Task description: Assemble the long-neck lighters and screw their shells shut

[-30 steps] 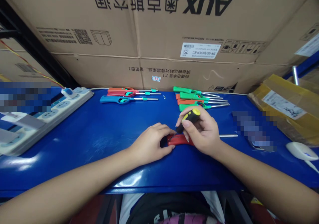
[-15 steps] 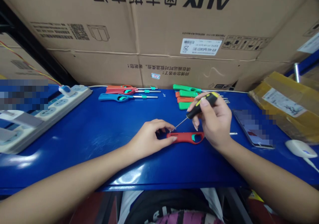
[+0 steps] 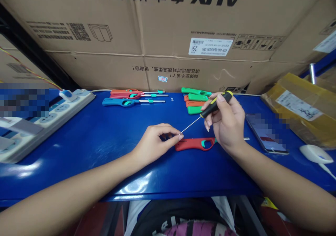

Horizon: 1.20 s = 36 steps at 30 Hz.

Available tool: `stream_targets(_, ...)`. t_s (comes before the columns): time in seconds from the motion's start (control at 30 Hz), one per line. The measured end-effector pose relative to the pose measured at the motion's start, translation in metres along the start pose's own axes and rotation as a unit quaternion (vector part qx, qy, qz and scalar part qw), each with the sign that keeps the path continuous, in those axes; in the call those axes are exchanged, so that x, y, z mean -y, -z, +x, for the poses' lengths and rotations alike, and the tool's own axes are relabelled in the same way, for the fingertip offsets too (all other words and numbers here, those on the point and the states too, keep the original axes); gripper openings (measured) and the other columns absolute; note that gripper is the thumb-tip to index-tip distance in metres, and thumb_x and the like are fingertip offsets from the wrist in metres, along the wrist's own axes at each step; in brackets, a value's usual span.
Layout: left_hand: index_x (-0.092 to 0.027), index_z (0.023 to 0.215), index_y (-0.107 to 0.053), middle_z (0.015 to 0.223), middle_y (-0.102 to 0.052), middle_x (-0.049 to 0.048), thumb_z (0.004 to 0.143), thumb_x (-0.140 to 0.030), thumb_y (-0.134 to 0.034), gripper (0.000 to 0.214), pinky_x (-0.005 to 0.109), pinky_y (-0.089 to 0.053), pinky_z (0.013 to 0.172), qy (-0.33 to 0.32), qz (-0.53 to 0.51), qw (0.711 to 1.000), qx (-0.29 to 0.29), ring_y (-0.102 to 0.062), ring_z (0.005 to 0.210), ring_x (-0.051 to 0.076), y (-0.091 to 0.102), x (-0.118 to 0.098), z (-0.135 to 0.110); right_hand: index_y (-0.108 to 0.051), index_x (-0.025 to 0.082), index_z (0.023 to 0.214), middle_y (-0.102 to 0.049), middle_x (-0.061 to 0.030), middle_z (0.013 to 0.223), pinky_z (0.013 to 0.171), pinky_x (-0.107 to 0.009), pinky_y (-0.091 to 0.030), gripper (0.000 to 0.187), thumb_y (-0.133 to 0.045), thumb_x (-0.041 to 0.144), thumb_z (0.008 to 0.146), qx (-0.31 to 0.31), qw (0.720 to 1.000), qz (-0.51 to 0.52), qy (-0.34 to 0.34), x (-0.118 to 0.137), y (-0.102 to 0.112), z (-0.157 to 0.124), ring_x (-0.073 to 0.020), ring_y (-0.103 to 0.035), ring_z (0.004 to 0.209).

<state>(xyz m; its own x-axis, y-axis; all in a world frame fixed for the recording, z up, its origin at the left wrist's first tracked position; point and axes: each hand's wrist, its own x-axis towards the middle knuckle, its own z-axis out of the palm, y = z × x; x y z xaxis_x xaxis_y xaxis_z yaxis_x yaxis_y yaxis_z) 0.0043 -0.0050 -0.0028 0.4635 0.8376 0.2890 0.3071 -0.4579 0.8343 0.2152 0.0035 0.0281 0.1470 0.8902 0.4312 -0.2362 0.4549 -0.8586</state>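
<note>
My right hand [image 3: 228, 118] grips the black and yellow handle of a screwdriver [image 3: 208, 110], its thin shaft slanting down to the left. At the tip of that shaft, the thumb and forefinger of my left hand [image 3: 154, 141] are pinched together; whatever is between them is too small to make out. Just right of the left fingertips, a red gas lighter [image 3: 189, 144] with a green trigger lies flat on the blue table. My right hand hides part of its metal tube, whose end sticks out beyond.
More lighters, one of them blue [image 3: 118, 102], lie at the back left, and several green [image 3: 195, 90] and orange ones at the back centre. A power strip [image 3: 52, 120] stands left; a phone [image 3: 266, 134], white mouse-like device [image 3: 316, 154] and taped carton [image 3: 301, 110] are right. Cardboard [image 3: 168, 29] walls the back.
My left thumb has lifted off the red lighter and closed against the forefinger at the screwdriver's tip. The screwdriver has shifted slightly right and its tip up, away from the lighter.
</note>
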Motion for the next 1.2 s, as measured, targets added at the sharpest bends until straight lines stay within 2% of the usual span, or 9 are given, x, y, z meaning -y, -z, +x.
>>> stream_targets(0.33, -0.022, 0.089, -0.080, 0.086, -0.078, -0.0002, 0.090, -0.027, -0.072, 0.009, 0.028, -0.049, 0.071, -0.006, 0.023, 1.000, -0.003, -0.067, 0.078, 0.015, -0.001, 0.001, -0.001, -0.059, 0.023, 0.094, -0.067, 0.0047, 0.074, 0.030, -0.020, -0.046, 0.022, -0.069, 0.042, 0.092, 0.013, 1.000, -0.023, 0.017, 0.001, -0.004, -0.002, -0.0069, -0.053, 0.037)
stream_targets(0.53, -0.021, 0.084, -0.080, 0.082, -0.077, -0.0006, 0.087, -0.021, -0.075, 0.006, 0.026, -0.049, 0.072, -0.028, 0.029, 0.999, -0.016, -0.067, 0.076, 0.014, -0.006, 0.004, -0.005, -0.059, 0.026, 0.094, -0.068, 0.0045, 0.077, 0.031, -0.022, -0.051, 0.015, -0.069, 0.037, 0.093, 0.054, 0.995, -0.075, 0.047, 0.002, -0.010, -0.008, -0.0075, -0.054, 0.035)
stream_targets(0.67, -0.021, 0.086, -0.078, 0.086, -0.078, -0.0005, 0.087, -0.025, -0.076, 0.004, 0.027, -0.050, 0.075, -0.042, 0.030, 0.999, 0.002, -0.067, 0.081, 0.015, -0.007, 0.003, -0.004, -0.060, 0.026, 0.096, -0.068, 0.0048, 0.074, 0.030, -0.021, -0.050, 0.016, -0.070, 0.037, 0.092, 0.077, 0.991, -0.101, 0.044, 0.004, -0.012, -0.012, -0.0077, -0.053, 0.034)
stream_targets(0.73, -0.021, 0.094, -0.077, 0.094, -0.078, 0.0003, 0.083, -0.030, -0.080, 0.015, 0.030, -0.051, 0.082, -0.057, 0.049, 0.997, 0.018, -0.067, 0.089, 0.017, -0.006, 0.003, -0.003, -0.060, 0.025, 0.097, -0.068, 0.0044, 0.073, 0.029, -0.021, -0.048, 0.015, -0.070, 0.036, 0.092, 0.082, 0.989, -0.112, 0.052, 0.005, -0.013, -0.013, -0.0076, -0.053, 0.034)
stream_targets(0.83, -0.019, 0.108, -0.073, 0.108, -0.076, 0.0033, 0.075, -0.041, -0.087, 0.043, 0.036, -0.049, 0.093, -0.082, 0.089, 0.992, 0.043, -0.066, 0.100, 0.021, -0.003, 0.003, -0.002, -0.061, 0.025, 0.097, -0.068, 0.0033, 0.074, 0.028, -0.021, -0.045, 0.013, -0.069, 0.035, 0.093, 0.083, 0.987, -0.124, 0.062, 0.008, -0.014, -0.015, -0.0076, -0.052, 0.034)
stream_targets(0.9, -0.018, 0.112, -0.070, 0.112, -0.074, 0.0049, 0.074, -0.044, -0.086, 0.049, 0.039, -0.049, 0.096, -0.086, 0.116, 0.987, 0.065, -0.064, 0.103, 0.023, -0.003, 0.004, -0.003, -0.061, 0.026, 0.097, -0.068, 0.0030, 0.074, 0.028, -0.022, -0.045, 0.012, -0.069, 0.035, 0.093, 0.086, 0.986, -0.127, 0.063, 0.010, -0.015, -0.016, -0.0077, -0.052, 0.034)
stream_targets(1.07, -0.018, 0.112, -0.069, 0.110, -0.074, 0.0046, 0.079, -0.032, -0.081, 0.038, 0.039, -0.049, 0.094, -0.079, 0.139, 0.983, 0.091, -0.064, 0.101, 0.023, -0.003, 0.006, -0.004, -0.061, 0.025, 0.096, -0.067, 0.0012, 0.074, 0.030, -0.022, -0.043, 0.014, -0.069, 0.036, 0.092, 0.100, 0.983, -0.140, 0.059, 0.009, -0.015, -0.019, -0.0082, -0.053, 0.037)
stream_targets(1.2, -0.017, 0.112, -0.069, 0.109, -0.075, 0.0042, 0.079, -0.025, -0.079, 0.035, 0.038, -0.049, 0.094, -0.077, 0.137, 0.984, 0.089, -0.065, 0.100, 0.022, -0.002, 0.005, -0.004, -0.062, 0.024, 0.096, -0.066, -0.0018, 0.083, 0.039, -0.022, -0.049, 0.018, -0.072, 0.037, 0.090, 0.098, 0.980, -0.159, 0.070, 0.008, -0.014, -0.021, -0.0118, -0.064, 0.055)
